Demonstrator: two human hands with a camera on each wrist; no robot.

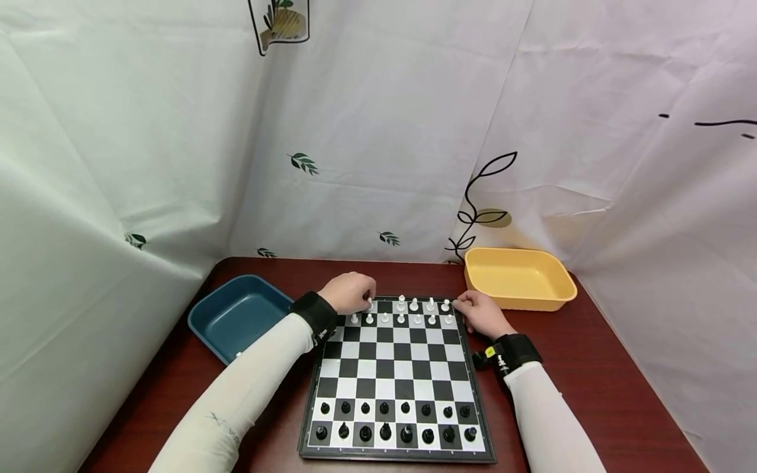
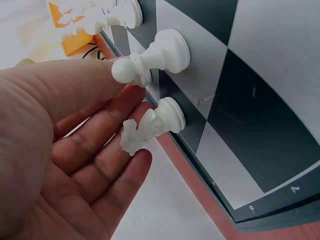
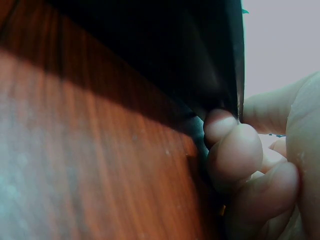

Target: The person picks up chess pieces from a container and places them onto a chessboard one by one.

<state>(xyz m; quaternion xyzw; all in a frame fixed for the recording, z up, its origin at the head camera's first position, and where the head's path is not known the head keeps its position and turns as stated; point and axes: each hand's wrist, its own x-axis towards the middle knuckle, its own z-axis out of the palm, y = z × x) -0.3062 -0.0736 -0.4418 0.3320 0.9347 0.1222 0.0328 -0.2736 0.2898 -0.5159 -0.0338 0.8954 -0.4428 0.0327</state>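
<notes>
At the far left of the chessboard (image 1: 393, 370), my left hand (image 1: 349, 293) reaches over the white back row. Its thumb and forefinger meet at a white chess piece (image 1: 370, 304), mostly hidden behind a white pawn (image 2: 160, 52) in the left wrist view. A white knight (image 2: 150, 125) stands on a dark square beside the loosely bent other fingers. My right hand (image 1: 481, 313) grips the board's far right corner, thumb above and curled fingers (image 3: 240, 152) against the underside. Several white pieces stand in two far rows; black pieces (image 1: 386, 431) fill two near rows.
A blue tray (image 1: 204, 322) lies left of the board, partly behind my left forearm. At the back right of the brown table (image 1: 579, 374) sits a yellow tray (image 1: 526, 305). A patterned white cloth (image 1: 378, 131) hangs around the table.
</notes>
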